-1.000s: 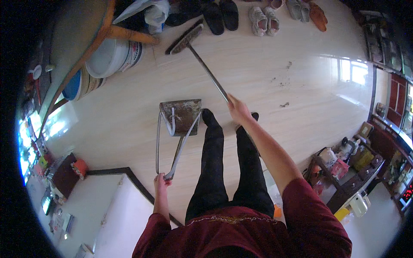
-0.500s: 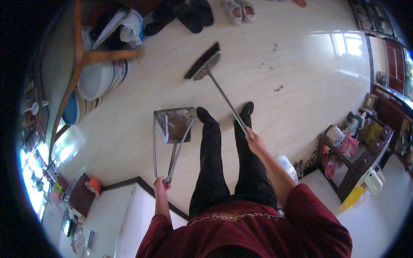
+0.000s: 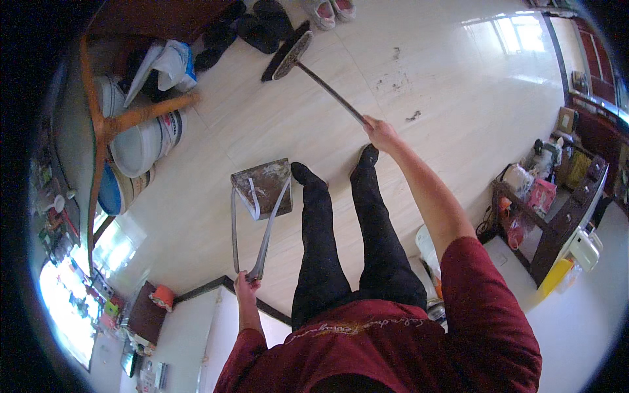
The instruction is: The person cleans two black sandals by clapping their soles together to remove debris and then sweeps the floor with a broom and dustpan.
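My right hand [image 3: 382,134] is closed round the handle of a broom [image 3: 331,92], with the arm stretched forward. The broom's dark bristled head lies far ahead on the floor, beside the black shoes [image 3: 261,33]. My left hand [image 3: 246,283] grips the long handle of a dustpan [image 3: 265,188], low on the left. The dustpan's worn brown pan rests on the floor just left of my left foot. Dark bits of dirt [image 3: 395,86] are scattered on the pale floor to the right of the broom.
White shoes [image 3: 332,12] stand at the far edge. On the left are a wooden frame [image 3: 98,131], white buckets [image 3: 135,150] and plastic bags [image 3: 171,65]. A dark shelf unit [image 3: 565,226] holding bags and odds and ends stands on the right. A white wall corner [image 3: 209,327] is near my left arm.
My right hand has reached forward, pushing the broom head farther away and to the left, toward the black shoes. The left hand and dustpan have barely moved.
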`<state>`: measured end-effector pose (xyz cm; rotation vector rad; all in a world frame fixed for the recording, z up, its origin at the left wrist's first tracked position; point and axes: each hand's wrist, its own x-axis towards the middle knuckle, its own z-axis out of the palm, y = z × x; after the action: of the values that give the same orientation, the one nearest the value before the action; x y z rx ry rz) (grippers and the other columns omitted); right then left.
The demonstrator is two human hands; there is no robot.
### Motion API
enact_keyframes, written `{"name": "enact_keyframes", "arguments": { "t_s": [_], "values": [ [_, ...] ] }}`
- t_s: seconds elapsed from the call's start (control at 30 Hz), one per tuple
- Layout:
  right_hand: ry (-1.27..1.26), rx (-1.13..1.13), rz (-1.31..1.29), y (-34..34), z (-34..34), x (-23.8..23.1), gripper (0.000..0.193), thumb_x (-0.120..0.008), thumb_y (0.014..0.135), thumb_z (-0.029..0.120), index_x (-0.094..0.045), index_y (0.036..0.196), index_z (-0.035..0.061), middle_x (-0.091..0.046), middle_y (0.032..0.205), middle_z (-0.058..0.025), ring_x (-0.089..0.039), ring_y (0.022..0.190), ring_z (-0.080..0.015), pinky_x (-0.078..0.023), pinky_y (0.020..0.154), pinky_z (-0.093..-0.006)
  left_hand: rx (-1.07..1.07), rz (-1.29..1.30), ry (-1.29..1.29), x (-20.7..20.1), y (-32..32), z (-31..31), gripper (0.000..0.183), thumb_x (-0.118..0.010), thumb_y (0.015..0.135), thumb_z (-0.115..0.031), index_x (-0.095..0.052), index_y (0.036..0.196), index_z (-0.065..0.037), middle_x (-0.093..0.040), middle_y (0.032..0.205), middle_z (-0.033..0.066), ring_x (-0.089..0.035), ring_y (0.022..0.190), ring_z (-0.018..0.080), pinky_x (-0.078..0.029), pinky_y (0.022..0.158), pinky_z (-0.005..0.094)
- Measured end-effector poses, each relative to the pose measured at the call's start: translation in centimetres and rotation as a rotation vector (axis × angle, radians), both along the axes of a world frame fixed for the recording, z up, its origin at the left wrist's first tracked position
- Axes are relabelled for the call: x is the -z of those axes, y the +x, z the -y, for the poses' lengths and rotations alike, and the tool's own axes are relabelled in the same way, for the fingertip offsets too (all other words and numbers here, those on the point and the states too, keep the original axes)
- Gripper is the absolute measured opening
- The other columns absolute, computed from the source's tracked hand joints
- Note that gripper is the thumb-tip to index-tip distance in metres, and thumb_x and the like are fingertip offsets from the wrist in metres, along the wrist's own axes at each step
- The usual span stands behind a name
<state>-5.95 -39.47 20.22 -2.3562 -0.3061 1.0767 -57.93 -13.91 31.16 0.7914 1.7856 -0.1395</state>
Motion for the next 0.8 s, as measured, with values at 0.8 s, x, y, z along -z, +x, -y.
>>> {"name": "enact_keyframes", "arguments": {
  "t_s": [0.8],
  "values": [
    [-0.152,0.206,-0.129,4.1,6.7,-2.5,0.030,-0.037,0.086,0.032,-0.053,0.100,0.0097,-0.054,0.064,-0.0157,-0.051,0.051,-0.0270,-0.043,0.050,-0.0387,0.123,-0.066,0.031,-7.1,6.9,-0.7,0.028,-0.055,0.072,-0.032,-0.049,0.075,-0.005,-0.057,0.063,0.0102,-0.052,0.043,0.0172,-0.045,0.040,0.0288]
  ]
}}
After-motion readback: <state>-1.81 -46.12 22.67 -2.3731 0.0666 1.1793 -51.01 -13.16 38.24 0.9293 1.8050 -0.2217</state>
